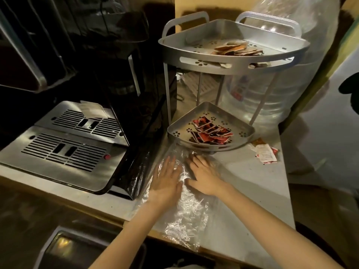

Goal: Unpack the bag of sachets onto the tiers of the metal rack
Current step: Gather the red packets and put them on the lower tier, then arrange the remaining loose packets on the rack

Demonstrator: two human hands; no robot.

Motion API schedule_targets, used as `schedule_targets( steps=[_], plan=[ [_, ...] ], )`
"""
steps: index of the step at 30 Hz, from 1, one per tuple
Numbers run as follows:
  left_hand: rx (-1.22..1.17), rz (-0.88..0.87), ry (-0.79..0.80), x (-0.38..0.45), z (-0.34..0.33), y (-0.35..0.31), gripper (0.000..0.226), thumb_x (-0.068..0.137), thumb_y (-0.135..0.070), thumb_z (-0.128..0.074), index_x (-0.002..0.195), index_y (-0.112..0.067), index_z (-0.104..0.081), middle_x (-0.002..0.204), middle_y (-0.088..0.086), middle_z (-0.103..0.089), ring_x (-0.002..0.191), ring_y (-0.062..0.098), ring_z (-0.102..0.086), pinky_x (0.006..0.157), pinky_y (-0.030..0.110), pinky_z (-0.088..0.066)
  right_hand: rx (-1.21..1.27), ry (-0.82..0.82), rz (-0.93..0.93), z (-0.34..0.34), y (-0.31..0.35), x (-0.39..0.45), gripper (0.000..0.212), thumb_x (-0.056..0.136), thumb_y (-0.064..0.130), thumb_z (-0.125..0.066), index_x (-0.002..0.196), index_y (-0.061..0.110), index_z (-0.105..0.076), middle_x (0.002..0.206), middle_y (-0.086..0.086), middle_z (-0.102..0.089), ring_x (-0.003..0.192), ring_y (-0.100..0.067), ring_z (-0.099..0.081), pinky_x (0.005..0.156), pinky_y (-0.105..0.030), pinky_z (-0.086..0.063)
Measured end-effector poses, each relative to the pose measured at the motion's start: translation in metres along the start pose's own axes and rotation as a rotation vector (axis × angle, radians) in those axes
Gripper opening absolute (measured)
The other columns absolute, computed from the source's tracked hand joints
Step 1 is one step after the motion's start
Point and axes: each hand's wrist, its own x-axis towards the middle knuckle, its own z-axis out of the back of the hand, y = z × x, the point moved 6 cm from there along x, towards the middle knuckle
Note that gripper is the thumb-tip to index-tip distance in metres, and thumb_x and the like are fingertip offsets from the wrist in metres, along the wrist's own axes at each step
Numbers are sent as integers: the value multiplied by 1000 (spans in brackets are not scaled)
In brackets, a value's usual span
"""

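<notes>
At the far left a dark coffee machine point(81, 61) stood on the counter point(252, 171), with its slotted steel drip tray point(64, 150) spread out nearer the camera. To the right of the tray, the left hand point(168, 179) lay palm down on a clear plastic bag point(186, 206) that was spread flat and crinkled on the counter, running from the foot of the rack to the near edge. The fingers of that hand were straight and close together, pressed on the film and gripping nothing. Just beside it, the right hand point(204, 175) also lay flat on the bag, fingers stretched out and slightly apart, thumb pointing toward the left hand. Nothing could be made out inside the bag.

Just beyond the hands stood the metal rack point(229, 66), a two-tier corner shelf. Its lower tier point(176, 131) held a loose pile of red and black sachets point(211, 132). Its upper tier point(171, 43) held a heap of brown and orange sachets point(237, 49). Behind the rack to the right stood a large clear water bottle point(287, 78). On the counter right of the lower tier, well apart from the hands, lay a few red and white sachets point(266, 153).
</notes>
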Motion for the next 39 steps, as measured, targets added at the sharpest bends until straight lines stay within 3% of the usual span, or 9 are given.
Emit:
schedule_targets(
  steps=[7,15,18,21,24,27,31,35,39],
  plan=[
    [11,-15,170,16,-35,10,67,85,-60,5,144,-27,10,154,-3,20,136,11,26,109,35,17,-56,-23,45,-5,-7,-1,73,92,52,-34,147,15,-3,158,-8,-1,145,-23,3,109,-34,15],
    [-27,-10,189,20,-39,14,59,95,-49,-14,145,-27,9,154,-1,19,140,15,20,111,38,15,141,-160,6,4,-30,-12,66,90,52,-18,144,16,-24,156,-5,-16,145,-21,-7,112,-33,8],
    [-15,12,232,27,-26,7,60,95,-44,-27,147,-23,-4,157,4,7,144,22,6,116,45,0,327,-262,-41,13,-44,-21,53,93,44,-34,136,15,-42,149,-4,-34,141,-19,-23,116,-32,-9],
    [-141,83,216,38,-2,-7,52,92,-35,-38,139,-15,-31,152,10,-19,138,29,-23,113,45,-23,364,-397,-92,32,-60,-32,33,94,24,-47,123,11,-55,132,-3,-52,125,-17,-42,107,-28,-29],
    [-200,66,107,52,27,-27,41,93,-32,-40,127,-9,-46,134,15,-45,117,29,-49,97,40,-42,391,-512,-144,54,-78,-41,28,92,14,-49,118,10,-56,120,-3,-55,111,-16,-51,89,-18,-33],
    [-142,-25,-47,71,50,-47,40,92,-31,-40,127,-14,-47,128,9,-52,108,24,-55,86,36,-47,395,-622,-199,72,-97,-43,31,90,10,-52,120,9,-56,120,-7,-56,111,-21,-52,87,-18,-32],
    [-145,-178,73,93,39,-71,52,95,-46,-28,144,-29,-19,154,3,-22,126,24,-46,102,44,-40,202,-473,-141,73,-100,-29,45,93,30,-44,137,23,-41,142,-3,-44,131,-21,-39,109,-34,-29],
    [-128,-195,194,114,16,-74,55,95,-51,-15,146,-31,-7,157,-1,-2,144,17,1,117,46,0,-21,-239,-145,60,-104,-14,57,93,49,-21,145,27,-21,155,6,-21,144,-14,-13,116,-41,1],
    [-85,-132,276,131,9,-73,58,93,-56,-10,146,-33,-6,157,-4,0,144,16,3,116,46,0,-8,-218,-180,64,-116,-6,54,95,48,-20,144,27,-25,155,7,-23,145,-12,-8,116,-46,10]
  ],
)
